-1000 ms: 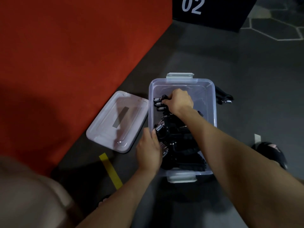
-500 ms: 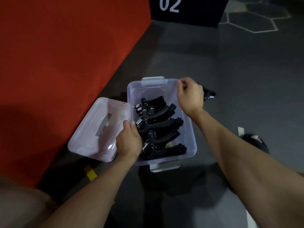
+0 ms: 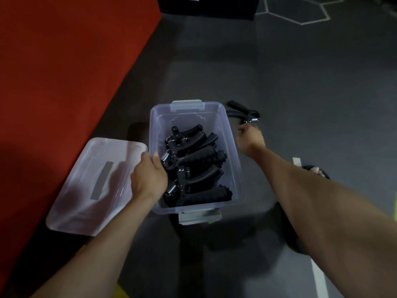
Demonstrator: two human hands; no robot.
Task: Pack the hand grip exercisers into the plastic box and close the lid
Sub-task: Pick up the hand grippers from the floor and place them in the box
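Pretty far along, I'd say. Nearest to the camera, the plastic box (image 3: 231, 147) sits on the floor with a stack of hand grip exercisers (image 3: 194, 166) already piled inside, springs toward its left wall. The left hand (image 3: 148, 177) has its grip wrapped over the box's left rim, thumb hooked inside, looks like it's just steadying it. The lid (image 3: 94, 186) is off, lying flat on the floor touching the box's left side, so closing hasn't started. Further out, the right hand (image 3: 250, 137) is just beside the box's far right corner, reaching toward the last exerciser (image 3: 242, 112) on the floor there; its fingertips are right near the spring end, but the hand's blurry and I honestly can't tell if the grip has caught it or is loose. So what's left by my guess: that one in, lid on, latches down. Hard to see: how many are in the pile (all black on black), and the near latch (image 3: 199, 217) is smeared. There's a sandalled foot (image 3: 315, 171) at the right, mostly hidden behind the forearm.
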